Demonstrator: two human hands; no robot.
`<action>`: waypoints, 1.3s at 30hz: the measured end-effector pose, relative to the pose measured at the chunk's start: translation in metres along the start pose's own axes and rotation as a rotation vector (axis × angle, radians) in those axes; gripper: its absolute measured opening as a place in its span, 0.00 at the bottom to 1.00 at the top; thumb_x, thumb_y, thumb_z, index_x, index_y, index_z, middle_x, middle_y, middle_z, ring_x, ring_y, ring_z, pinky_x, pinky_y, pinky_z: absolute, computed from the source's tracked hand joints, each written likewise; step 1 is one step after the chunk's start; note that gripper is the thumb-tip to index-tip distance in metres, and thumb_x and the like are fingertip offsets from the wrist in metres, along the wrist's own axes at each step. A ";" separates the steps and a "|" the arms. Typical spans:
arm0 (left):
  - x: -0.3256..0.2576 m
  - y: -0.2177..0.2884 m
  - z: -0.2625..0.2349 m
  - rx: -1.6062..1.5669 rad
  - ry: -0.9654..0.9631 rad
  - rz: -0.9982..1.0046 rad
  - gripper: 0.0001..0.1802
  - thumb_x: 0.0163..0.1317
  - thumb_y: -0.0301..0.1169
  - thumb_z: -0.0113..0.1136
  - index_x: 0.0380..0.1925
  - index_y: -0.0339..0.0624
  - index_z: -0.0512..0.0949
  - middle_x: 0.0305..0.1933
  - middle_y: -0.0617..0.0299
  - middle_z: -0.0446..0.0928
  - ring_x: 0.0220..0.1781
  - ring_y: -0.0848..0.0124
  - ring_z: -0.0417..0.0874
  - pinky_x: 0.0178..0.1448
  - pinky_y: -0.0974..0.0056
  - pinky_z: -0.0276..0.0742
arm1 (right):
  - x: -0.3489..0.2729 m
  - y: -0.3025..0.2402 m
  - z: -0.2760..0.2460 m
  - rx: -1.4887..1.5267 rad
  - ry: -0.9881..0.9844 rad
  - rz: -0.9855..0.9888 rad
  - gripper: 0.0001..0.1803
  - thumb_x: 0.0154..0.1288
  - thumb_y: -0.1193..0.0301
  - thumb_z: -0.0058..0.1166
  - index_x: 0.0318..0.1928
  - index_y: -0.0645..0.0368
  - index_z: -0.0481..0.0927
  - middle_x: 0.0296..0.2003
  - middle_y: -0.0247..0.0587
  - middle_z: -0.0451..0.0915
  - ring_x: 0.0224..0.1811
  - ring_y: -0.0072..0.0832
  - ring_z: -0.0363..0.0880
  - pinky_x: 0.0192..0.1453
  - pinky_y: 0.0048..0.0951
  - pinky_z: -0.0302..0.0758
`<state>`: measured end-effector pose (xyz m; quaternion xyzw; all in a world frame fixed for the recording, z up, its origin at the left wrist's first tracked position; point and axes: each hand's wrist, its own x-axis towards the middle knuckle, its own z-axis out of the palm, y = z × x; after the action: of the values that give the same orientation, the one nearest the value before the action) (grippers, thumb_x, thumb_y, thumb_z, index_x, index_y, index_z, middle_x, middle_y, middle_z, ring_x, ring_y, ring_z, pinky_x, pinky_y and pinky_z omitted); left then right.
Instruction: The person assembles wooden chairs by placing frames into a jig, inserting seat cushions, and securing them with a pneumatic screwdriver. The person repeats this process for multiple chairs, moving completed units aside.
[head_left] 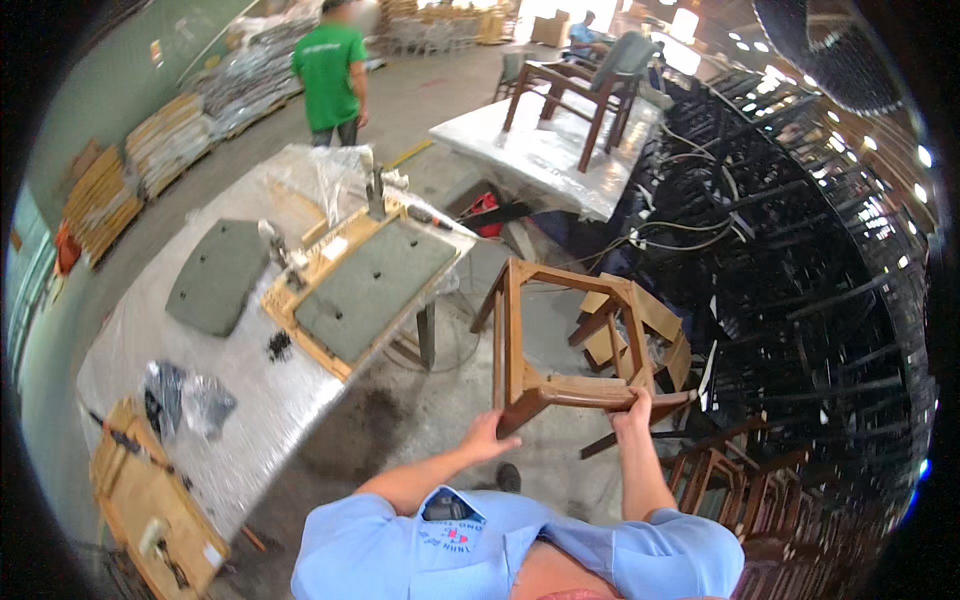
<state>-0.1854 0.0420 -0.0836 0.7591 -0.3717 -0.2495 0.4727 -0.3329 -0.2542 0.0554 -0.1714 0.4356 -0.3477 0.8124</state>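
Observation:
A brown wooden chair frame (540,392), its seat opening bare, is in front of me, tilted. My right hand (630,412) is closed on its near rail toward the right corner. At the near left corner, my left hand (486,438) grips the frame with the thumb apart; the fingers are partly hidden. To the left, a plastic-covered table (270,430) carries a grey-green padded panel (378,285) in a wooden jig (285,312) with clamps. Another grey-green panel (217,278) lies beside it.
Behind the frame is an open cardboard box (655,315). A chair (590,95) stands on a second covered table (480,130). Dark stacked frames (800,270) fill the right side. A person in green (330,75) stands beyond the table. Hoses (690,230) hang right of the second table.

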 end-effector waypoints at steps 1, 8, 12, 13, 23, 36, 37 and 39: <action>0.025 0.024 0.003 -0.035 0.079 -0.079 0.43 0.50 0.51 0.77 0.61 0.39 0.73 0.62 0.39 0.75 0.67 0.42 0.72 0.69 0.46 0.71 | 0.017 -0.013 0.003 0.030 -0.047 0.027 0.19 0.64 0.68 0.50 0.54 0.61 0.68 0.51 0.50 0.74 0.52 0.48 0.76 0.58 0.63 0.76; 0.032 0.089 0.045 0.085 0.439 -0.312 0.21 0.49 0.37 0.73 0.41 0.37 0.79 0.39 0.40 0.84 0.45 0.41 0.85 0.49 0.46 0.81 | 0.077 -0.022 -0.031 0.134 0.159 0.351 0.24 0.61 0.66 0.51 0.58 0.58 0.67 0.62 0.51 0.69 0.63 0.51 0.71 0.67 0.62 0.70; 0.030 0.096 0.066 0.130 0.421 -0.398 0.20 0.49 0.37 0.71 0.39 0.36 0.79 0.39 0.39 0.84 0.45 0.41 0.85 0.49 0.47 0.81 | 0.104 -0.022 -0.053 0.050 0.182 0.437 0.27 0.61 0.63 0.50 0.60 0.58 0.66 0.63 0.51 0.68 0.63 0.49 0.72 0.68 0.60 0.70; 0.025 0.093 0.073 0.136 0.416 -0.412 0.20 0.49 0.37 0.71 0.39 0.36 0.80 0.39 0.39 0.84 0.45 0.41 0.85 0.49 0.47 0.81 | 0.080 -0.034 -0.032 0.064 0.245 0.454 0.26 0.62 0.64 0.49 0.59 0.58 0.67 0.62 0.51 0.70 0.62 0.49 0.73 0.69 0.60 0.70; 0.027 0.087 0.089 0.085 0.529 -0.479 0.21 0.48 0.39 0.70 0.39 0.37 0.81 0.38 0.40 0.84 0.45 0.43 0.86 0.49 0.46 0.81 | 0.102 -0.026 -0.023 0.003 0.081 0.395 0.34 0.69 0.52 0.57 0.67 0.57 0.65 0.64 0.52 0.69 0.67 0.50 0.70 0.77 0.55 0.66; 0.046 0.188 0.008 0.097 0.424 -0.720 0.25 0.46 0.41 0.68 0.44 0.39 0.83 0.41 0.42 0.85 0.48 0.48 0.86 0.54 0.48 0.81 | 0.136 -0.115 -0.146 -0.990 -0.149 -0.384 0.24 0.78 0.54 0.49 0.54 0.66 0.76 0.47 0.49 0.80 0.47 0.39 0.79 0.54 0.39 0.75; 0.034 0.182 0.006 0.140 0.455 -0.784 0.25 0.46 0.42 0.68 0.44 0.39 0.83 0.41 0.42 0.85 0.48 0.47 0.86 0.53 0.48 0.81 | 0.139 -0.097 -0.149 -0.836 -0.154 0.016 0.25 0.78 0.54 0.50 0.55 0.66 0.75 0.46 0.48 0.80 0.47 0.38 0.79 0.53 0.39 0.75; 0.023 0.154 0.016 0.184 0.465 -0.869 0.26 0.46 0.42 0.69 0.45 0.40 0.83 0.41 0.42 0.85 0.47 0.47 0.86 0.53 0.48 0.81 | 0.141 -0.067 -0.160 -0.690 -0.106 0.483 0.25 0.78 0.53 0.50 0.57 0.64 0.74 0.45 0.46 0.79 0.46 0.37 0.79 0.52 0.39 0.76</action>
<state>-0.2340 -0.0280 0.0483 0.9178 0.0734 -0.2137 0.3266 -0.4395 -0.3978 -0.0784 -0.3439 0.5114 0.0280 0.7870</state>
